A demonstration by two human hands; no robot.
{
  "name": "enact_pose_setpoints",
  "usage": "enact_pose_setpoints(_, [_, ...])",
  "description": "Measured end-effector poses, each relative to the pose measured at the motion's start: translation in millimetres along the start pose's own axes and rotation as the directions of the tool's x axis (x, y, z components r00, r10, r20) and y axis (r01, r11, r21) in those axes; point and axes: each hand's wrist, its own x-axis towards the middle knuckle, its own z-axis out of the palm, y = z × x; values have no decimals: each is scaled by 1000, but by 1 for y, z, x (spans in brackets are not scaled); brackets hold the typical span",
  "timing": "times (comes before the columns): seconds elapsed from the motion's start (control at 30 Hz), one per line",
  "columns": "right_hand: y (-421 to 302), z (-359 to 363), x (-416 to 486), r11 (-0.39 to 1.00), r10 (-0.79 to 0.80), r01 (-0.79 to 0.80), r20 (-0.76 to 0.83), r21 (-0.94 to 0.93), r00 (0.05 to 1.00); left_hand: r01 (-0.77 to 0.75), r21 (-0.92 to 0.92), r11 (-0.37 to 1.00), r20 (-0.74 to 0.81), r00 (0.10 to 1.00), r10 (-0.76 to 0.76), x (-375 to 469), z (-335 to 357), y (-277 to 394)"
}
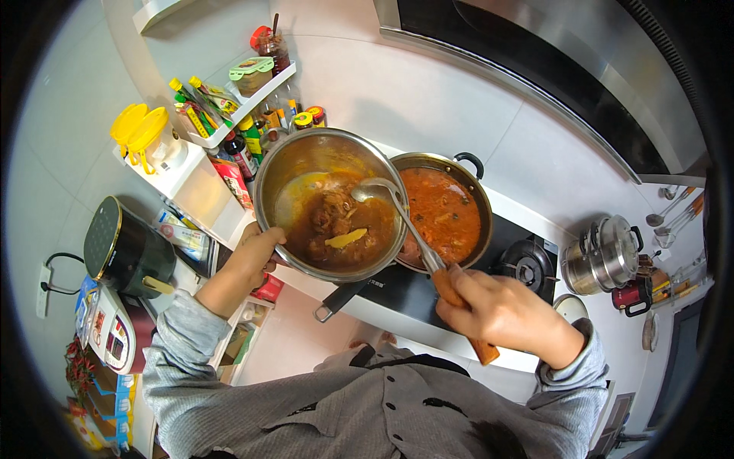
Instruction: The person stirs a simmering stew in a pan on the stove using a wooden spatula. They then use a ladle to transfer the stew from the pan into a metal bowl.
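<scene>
My left hand (249, 258) grips the lower left rim of a stainless steel pot (298, 150), which is tipped so its inside faces me. Brown stew with chunks of meat (332, 215) and a yellowish slice (346, 237) lies in it. Closed around the wooden handle of a metal ladle (418, 244), my right hand (487, 304) keeps the ladle's bowl inside the pot, at the stew's upper edge. Behind the pot's right side, a two-handled pan (484, 215) of red-orange soup (438, 212) sits on the black gas hob (401, 298). The pot hides the pan's left part.
Right of the pan is a bare burner (524, 264), then a stacked steel steamer (602, 255). Sauce bottles (241, 150) and a white rack (252, 103) stand at left, near a black air fryer (129, 246) and a rice cooker (117, 335). A black pan handle (344, 298) sticks out towards me. The range hood (533, 74) overhangs.
</scene>
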Motion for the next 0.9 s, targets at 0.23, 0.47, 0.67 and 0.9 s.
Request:
enact_pose_setpoints(0.23, [9,-5,-13,986,124,-110,-116,126,985,35,-63,997,15,999,-34,0,-11,-2])
enact_pose_setpoints(0.47, [6,-1,6,997,-72,72,21,12,997,31,-30,999,-9,999,-31,-2,-10,-1])
enact_pose_setpoints(0.67, [28,32,6,985,-157,153,-41,-74,987,32,-79,996,-24,999,-34,-3,-8,-4])
enact_pose_setpoints(0.9, [42,57,10,959,100,-39,-206,280,973,56,-169,984,-22,998,-60,-4,-12,-5])
